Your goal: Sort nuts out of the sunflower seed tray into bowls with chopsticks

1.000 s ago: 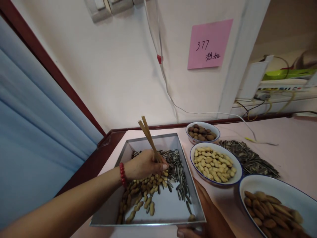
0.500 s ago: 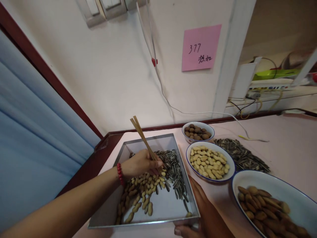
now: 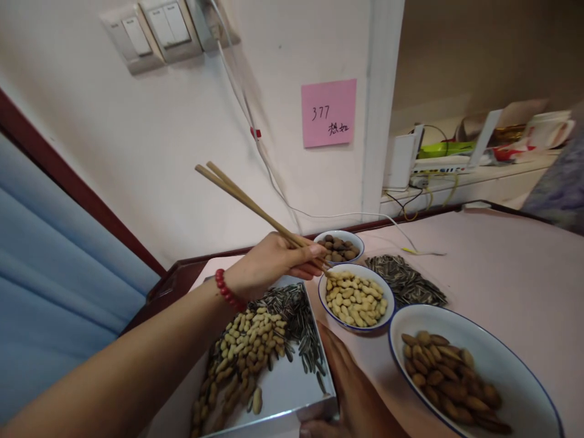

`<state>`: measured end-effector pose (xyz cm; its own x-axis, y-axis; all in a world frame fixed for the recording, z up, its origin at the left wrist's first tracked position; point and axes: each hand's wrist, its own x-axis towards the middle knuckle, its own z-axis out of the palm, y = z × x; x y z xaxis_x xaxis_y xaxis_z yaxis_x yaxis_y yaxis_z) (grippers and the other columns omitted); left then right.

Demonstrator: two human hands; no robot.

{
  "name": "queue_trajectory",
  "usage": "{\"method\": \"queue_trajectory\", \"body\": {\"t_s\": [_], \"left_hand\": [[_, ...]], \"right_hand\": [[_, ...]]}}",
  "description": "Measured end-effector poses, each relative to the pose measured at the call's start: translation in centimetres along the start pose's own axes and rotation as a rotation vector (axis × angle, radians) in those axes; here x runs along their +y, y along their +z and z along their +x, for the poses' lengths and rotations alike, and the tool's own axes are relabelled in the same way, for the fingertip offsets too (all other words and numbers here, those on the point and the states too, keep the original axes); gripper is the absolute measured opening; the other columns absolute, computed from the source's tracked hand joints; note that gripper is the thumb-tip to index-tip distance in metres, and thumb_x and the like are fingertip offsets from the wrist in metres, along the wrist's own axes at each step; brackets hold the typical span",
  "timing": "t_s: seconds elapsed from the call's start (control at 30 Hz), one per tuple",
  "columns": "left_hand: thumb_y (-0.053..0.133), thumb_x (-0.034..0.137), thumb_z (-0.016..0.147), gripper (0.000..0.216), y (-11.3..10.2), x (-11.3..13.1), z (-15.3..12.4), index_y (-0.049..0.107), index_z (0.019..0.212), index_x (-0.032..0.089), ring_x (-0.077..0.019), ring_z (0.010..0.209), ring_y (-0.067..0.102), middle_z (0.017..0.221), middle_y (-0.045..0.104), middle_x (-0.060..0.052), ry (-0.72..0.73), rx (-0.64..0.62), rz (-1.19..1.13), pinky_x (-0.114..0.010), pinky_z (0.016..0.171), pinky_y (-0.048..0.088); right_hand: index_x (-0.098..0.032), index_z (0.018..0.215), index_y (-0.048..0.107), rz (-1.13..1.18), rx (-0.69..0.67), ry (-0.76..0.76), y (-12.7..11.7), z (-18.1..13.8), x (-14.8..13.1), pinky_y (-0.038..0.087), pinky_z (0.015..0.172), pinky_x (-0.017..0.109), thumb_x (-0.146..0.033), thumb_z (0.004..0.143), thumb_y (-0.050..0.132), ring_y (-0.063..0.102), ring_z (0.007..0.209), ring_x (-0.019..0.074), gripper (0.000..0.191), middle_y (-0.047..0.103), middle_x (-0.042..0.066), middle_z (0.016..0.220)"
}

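My left hand (image 3: 278,261), with a red bead bracelet at the wrist, is closed round a pair of wooden chopsticks (image 3: 255,210). The chopstick tips are at the left rim of a blue-edged white bowl of peanuts (image 3: 356,298); I cannot tell whether they pinch anything. My right hand (image 3: 351,389) grips the near right corner of a square metal tray (image 3: 274,418), fingers along its outer side and thumb at the front edge. In the tray lie unshelled peanuts (image 3: 253,337) at the left and striped sunflower seeds (image 3: 298,316) at the back and right.
A bowl of round brown nuts (image 3: 337,248) stands behind the peanut bowl. Right of that lies a sunflower seed pile (image 3: 406,280). A large oval bowl (image 3: 511,365) of long brown nuts is at the near right. A white cable (image 3: 347,215) runs across the table's back.
My left hand has lifted the chopsticks out of the tray and carried them right to the peanut bowl. My right hand still holds the tray. The view has shifted a little.
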<state>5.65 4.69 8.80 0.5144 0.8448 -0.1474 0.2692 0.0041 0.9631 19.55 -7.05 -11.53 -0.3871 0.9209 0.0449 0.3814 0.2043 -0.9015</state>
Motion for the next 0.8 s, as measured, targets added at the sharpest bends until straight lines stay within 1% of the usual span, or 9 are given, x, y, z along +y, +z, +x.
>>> {"method": "queue_trajectory", "body": {"t_s": [0.07, 0.13, 0.2, 0.3, 0.37, 0.47, 0.5, 0.63, 0.8], "left_hand": [[0.086, 0.05, 0.082, 0.048, 1.0, 0.1, 0.9, 0.08, 0.107, 0.009, -0.0199, 0.09, 0.078, 0.105, 0.082, -0.017, 0.002, 0.002, 0.019, -0.03, 0.085, 0.061], [0.083, 0.05, 0.085, 0.045, 1.1, -0.1, 0.9, 0.08, 0.106, 0.01, -0.0188, 0.089, 0.077, 0.104, 0.082, -0.015, 0.011, 0.0, 0.038, -0.029, 0.084, 0.061], [0.083, 0.052, 0.085, 0.045, 0.5, -0.3, 0.2, 0.08, 0.106, 0.012, -0.0182, 0.089, 0.077, 0.103, 0.082, -0.013, 0.026, 0.011, 0.054, -0.029, 0.084, 0.061], [0.087, 0.055, 0.081, 0.049, -1.5, -1.2, -1.7, 0.08, 0.107, 0.015, -0.0188, 0.091, 0.078, 0.102, 0.083, -0.011, -0.002, 0.04, 0.07, -0.028, 0.083, 0.062], [0.087, 0.057, 0.08, 0.05, -2.9, -2.4, -3.1, 0.08, 0.106, 0.015, -0.0203, 0.09, 0.079, 0.097, 0.083, -0.011, -0.052, 0.06, 0.103, -0.029, 0.083, 0.063], [0.085, 0.06, 0.08, 0.053, -4.2, -5.0, -4.6, 0.079, 0.107, 0.015, -0.0229, 0.091, 0.079, 0.098, 0.083, -0.011, -0.173, 0.025, 0.125, -0.034, 0.084, 0.063], [0.085, 0.062, 0.08, 0.054, -4.5, -5.9, -4.8, 0.079, 0.106, 0.015, -0.0228, 0.09, 0.079, 0.097, 0.082, -0.011, -0.207, 0.017, 0.134, -0.033, 0.082, 0.063], [0.086, 0.069, 0.072, 0.061, -4.8, -9.2, -4.8, 0.077, 0.099, 0.015, -0.0209, 0.082, 0.078, 0.087, 0.08, -0.008, -0.286, 0.051, 0.158, -0.031, 0.077, 0.061], [0.085, 0.071, 0.07, 0.063, -4.6, -11.0, -4.1, 0.074, 0.093, 0.013, -0.022, 0.077, 0.077, 0.083, 0.08, -0.01, -0.317, 0.062, 0.17, -0.033, 0.074, 0.06]], "right_hand": [[-0.005, 0.169, 0.024, -0.009, -0.023, 0.037, -0.1, 0.2, -0.1, 0.018, 0.132, 0.061, -0.029, 0.054, 0.099, 0.013, 0.164, 0.0446, 0.139, 0.019, 0.027, 0.175], [-0.007, 0.169, 0.024, -0.002, -0.039, 0.051, -0.2, 0.3, -0.1, 0.017, 0.132, 0.06, -0.034, 0.053, 0.101, 0.012, 0.164, 0.0444, 0.142, 0.017, 0.025, 0.176], [-0.009, 0.17, 0.024, 0.013, -0.037, 0.029, -0.2, 0.3, -0.1, 0.018, 0.132, 0.061, -0.038, 0.054, 0.101, 0.012, 0.164, 0.0442, 0.142, 0.016, 0.024, 0.177], [-0.013, 0.17, 0.023, 0.036, 0.002, -0.002, -0.1, 0.0, 0.0, 0.019, 0.131, 0.062, -0.031, 0.057, 0.099, 0.014, 0.163, 0.0444, 0.137, 0.018, 0.022, 0.177], [-0.015, 0.171, 0.023, 0.043, 0.013, 0.001, 0.1, -0.2, 0.1, 0.02, 0.131, 0.063, -0.026, 0.058, 0.097, 0.015, 0.163, 0.0443, 0.135, 0.02, 0.021, 0.177], [-0.016, 0.171, 0.023, 0.04, 0.029, -0.024, 0.3, -0.4, 0.3, 0.02, 0.13, 0.065, -0.027, 0.06, 0.095, 0.017, 0.163, 0.0448, 0.133, 0.021, 0.021, 0.177], [-0.016, 0.171, 0.024, 0.04, 0.044, -0.044, 0.4, -0.4, 0.4, 0.021, 0.13, 0.065, -0.028, 0.061, 0.094, 0.018, 0.163, 0.0453, 0.131, 0.022, 0.022, 0.176], [-0.017, 0.17, 0.027, 0.048, 0.094, -0.103, 0.2, -0.5, 0.6, 0.028, 0.127, 0.065, -0.031, 0.064, 0.092, 0.025, 0.16, 0.0475, 0.124, 0.029, 0.023, 0.174], [-0.02, 0.17, 0.029, 0.04, 0.079, -0.103, -0.2, -0.5, 0.5, 0.032, 0.125, 0.066, -0.036, 0.062, 0.094, 0.03, 0.158, 0.0492, 0.127, 0.032, 0.022, 0.172]]}}
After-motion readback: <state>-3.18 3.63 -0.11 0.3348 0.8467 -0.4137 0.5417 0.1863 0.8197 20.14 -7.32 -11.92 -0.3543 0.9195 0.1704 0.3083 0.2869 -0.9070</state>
